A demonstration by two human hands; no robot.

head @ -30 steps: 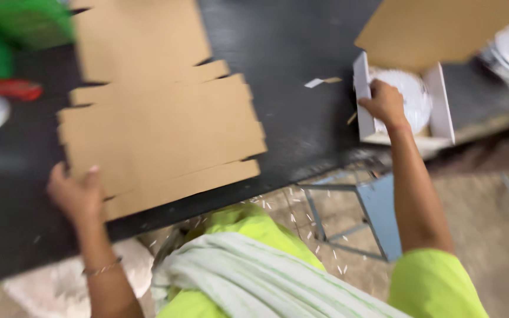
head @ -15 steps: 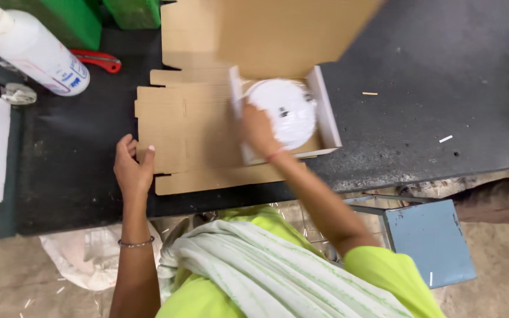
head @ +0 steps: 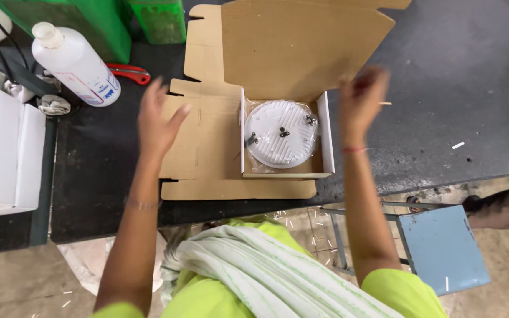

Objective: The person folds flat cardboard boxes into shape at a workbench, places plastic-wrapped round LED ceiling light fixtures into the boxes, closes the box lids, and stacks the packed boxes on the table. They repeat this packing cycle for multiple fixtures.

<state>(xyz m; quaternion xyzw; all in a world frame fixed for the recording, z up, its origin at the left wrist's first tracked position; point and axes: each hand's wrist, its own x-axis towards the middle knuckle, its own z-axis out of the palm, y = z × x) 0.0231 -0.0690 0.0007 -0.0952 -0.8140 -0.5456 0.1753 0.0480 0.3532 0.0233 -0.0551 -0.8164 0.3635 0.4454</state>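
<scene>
Both empty hands, left hand [head: 159,121] and right hand [head: 360,99], flank the boxed white disc [head: 281,133].

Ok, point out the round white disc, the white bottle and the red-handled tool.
round white disc [head: 280,134], head view, on the middle of its ribbed face
white bottle [head: 78,70], head view, on the middle of its body
red-handled tool [head: 129,73], head view, on the red handle beside the bottle

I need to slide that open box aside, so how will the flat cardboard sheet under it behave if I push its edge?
The flat cardboard sheet is thin and scored with fold lines, so it would probably bend rather than stay stiff. It looks light and should slide easily over the dark table. The small open box resting on it would likely ride along.
</scene>
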